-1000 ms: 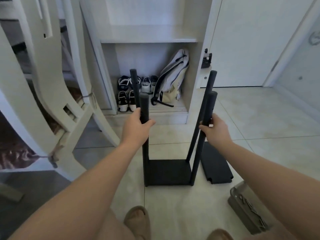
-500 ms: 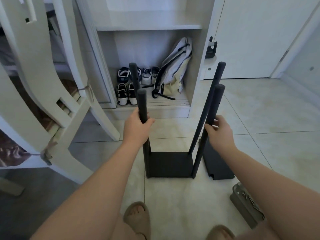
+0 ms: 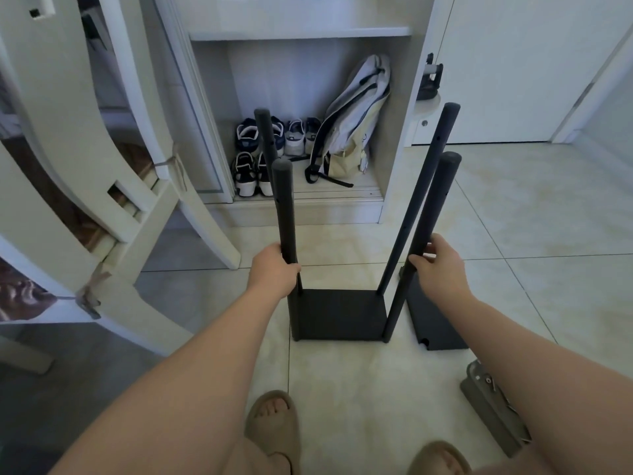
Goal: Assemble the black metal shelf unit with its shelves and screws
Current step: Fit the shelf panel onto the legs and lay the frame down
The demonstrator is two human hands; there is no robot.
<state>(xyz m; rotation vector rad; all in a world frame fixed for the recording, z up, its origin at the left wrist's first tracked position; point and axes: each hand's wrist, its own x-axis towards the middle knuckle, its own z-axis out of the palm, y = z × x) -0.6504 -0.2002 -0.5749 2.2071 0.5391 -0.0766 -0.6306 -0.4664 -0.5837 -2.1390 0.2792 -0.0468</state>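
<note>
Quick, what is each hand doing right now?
Left hand: grips the front left pole.
Right hand: holds the front right pole.

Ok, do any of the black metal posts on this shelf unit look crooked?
Yes: the two right black round metal posts lean outward from the black bottom shelf, more than the left posts. No upper shelf ties them yet; the wide-angle lens may exaggerate it.

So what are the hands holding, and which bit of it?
The left hand grips the near left post of the black shelf frame, the right hand the near right post, each a little below the middle.
</note>
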